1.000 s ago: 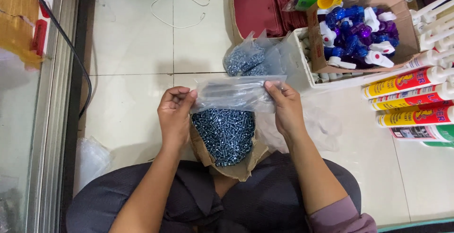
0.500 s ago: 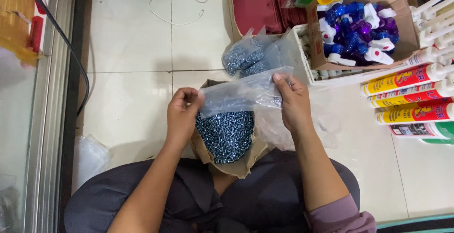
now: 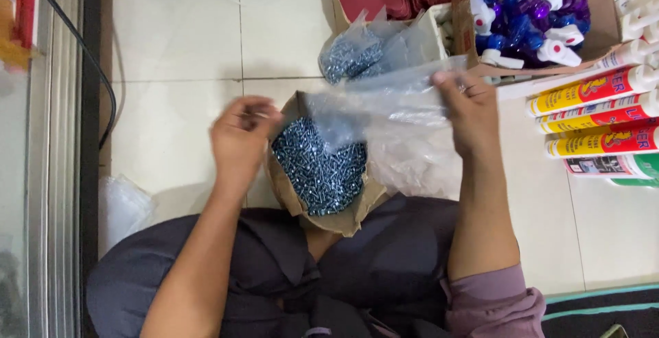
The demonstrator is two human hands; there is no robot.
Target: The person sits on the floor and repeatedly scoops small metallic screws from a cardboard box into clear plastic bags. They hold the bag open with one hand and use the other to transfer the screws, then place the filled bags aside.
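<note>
**Clear bag stretched over an open box of screws**

The clear plastic bag (image 3: 384,105) runs mostly left to right, long axis tilted a bit so its right end sits higher, up near the person's right hand (image 3: 470,115). It hangs just above and partly in front of the torn cardboard box (image 3: 343,218) full of small silvery-blue screws (image 3: 319,166), which sits between the person's knees on the pale tiled floor (image 3: 178,50).

The right hand has its fingers closed on the bag's upper right edge, a proper pinch. The left hand (image 3: 240,139) is at the box's left rim with fingers curled in together, but it's motion-blurred, so whether it grips the bag's left end or anything else is impossible to tell.

Beyond the box, further away, sit tied bags of screws (image 3: 353,53), touching a white crate (image 3: 439,36). To the right lie sealant tubes (image 3: 597,115) in yellow and red, and a carton of blue and purple spray triggers (image 3: 528,15), cut off by the top edge. More crumpled plastic (image 3: 412,166) lies under the held bag; where one sheet ends and the other starts is hard to make out.
</note>
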